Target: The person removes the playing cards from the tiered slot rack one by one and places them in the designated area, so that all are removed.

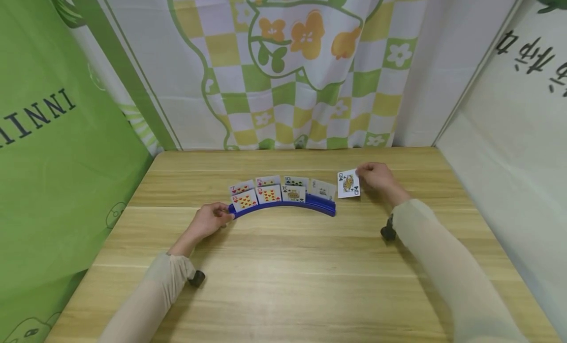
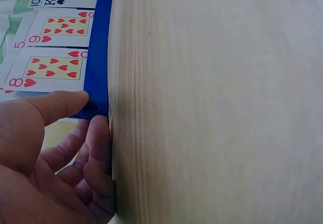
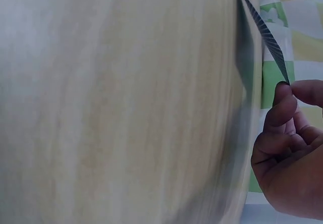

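Pale sleeves (image 1: 143,296), nearest the head camera, reach in from 7 and 4 o'clock, with a small black device (image 1: 197,279) at the left cuff and another at the right. The left hand (image 1: 208,221) has thumb and fingers drawn together on the 9 o'clock end of a curved blue card holder (image 1: 324,205). At 2 o'clock from it, the right hand (image 1: 378,178) pinches a black queen (image 1: 349,183) by its edge, thumb and fingers closed together, apart from the holder.

An eight (image 1: 245,200), a nine (image 1: 269,194) and a king (image 1: 294,194) stand in front, partly covering a seven (image 1: 241,187), a five (image 1: 267,179) and a ten (image 1: 296,180); beyond the king, toward 3 o'clock, a pale card (image 1: 322,189) stands uncovered.

Beneath lies a wood-grained table (image 1: 283,264). Checked, flowered cloth (image 1: 274,97) hangs at 12, lettered green cloth (image 1: 66,161) at 9, lettered white cloth (image 1: 509,116) at 3.
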Available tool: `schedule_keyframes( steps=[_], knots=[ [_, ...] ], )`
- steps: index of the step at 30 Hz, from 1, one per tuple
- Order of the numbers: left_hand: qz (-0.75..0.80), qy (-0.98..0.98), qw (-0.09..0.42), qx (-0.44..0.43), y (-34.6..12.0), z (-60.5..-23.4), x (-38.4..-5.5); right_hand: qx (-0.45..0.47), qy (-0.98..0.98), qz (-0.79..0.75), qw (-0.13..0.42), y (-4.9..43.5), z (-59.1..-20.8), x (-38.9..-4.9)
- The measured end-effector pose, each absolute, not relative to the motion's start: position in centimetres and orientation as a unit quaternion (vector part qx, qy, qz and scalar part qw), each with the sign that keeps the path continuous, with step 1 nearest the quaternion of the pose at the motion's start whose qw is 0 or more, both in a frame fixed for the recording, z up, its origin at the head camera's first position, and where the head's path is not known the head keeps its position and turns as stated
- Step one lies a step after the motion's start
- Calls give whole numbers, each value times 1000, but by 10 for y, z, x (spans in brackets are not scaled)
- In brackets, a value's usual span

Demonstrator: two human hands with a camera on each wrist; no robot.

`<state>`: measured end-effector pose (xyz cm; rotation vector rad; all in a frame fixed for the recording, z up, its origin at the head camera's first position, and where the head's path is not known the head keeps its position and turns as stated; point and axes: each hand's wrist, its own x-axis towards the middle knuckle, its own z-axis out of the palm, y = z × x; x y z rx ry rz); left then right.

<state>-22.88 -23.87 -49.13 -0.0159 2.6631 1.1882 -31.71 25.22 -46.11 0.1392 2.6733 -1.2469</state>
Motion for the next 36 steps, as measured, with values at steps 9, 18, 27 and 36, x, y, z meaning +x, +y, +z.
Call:
schedule_keyframes(
  steps=[9,18,27,36],
  knots=[
    [406,907,111,-8,-238,-492,-228,42,928,-360,84,254,-468,-321],
    [409,905,116,-14,-238,-493,-228,56,925,-367,83,260,-472,-323],
    [402,908,115,-11,-239,-492,-229,66,907,-406,87,265,-473,-319],
    [403,909,109,-6,-238,-492,-228,85,866,-476,126,265,-463,-309]
  ],
)
